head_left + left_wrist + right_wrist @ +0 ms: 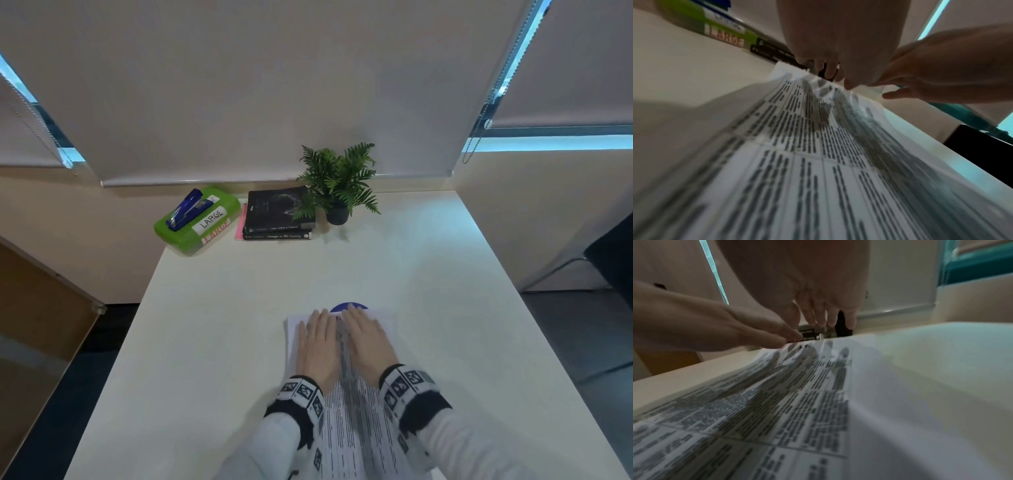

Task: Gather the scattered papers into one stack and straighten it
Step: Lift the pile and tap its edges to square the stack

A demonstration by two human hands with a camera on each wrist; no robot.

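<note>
While both flat hands, left hand (317,346) and right hand (368,342), fingers straight, press the white printed paper stack (349,411) near-centre on the cream table (205,325), thin slippery sheets want edge-squaring.

1 paper stack (346,404), 2 books (278,214), 1 stapler (187,209), 1 box (191,236), 1 plant (339,178).

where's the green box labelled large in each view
Head: green box, far left corner of the table, stapler on top.
Left wrist: top left, blurred.
Right wrist: not in it.
Shared landmark: the black books, beyond the fingertips in both wrist views.
</note>
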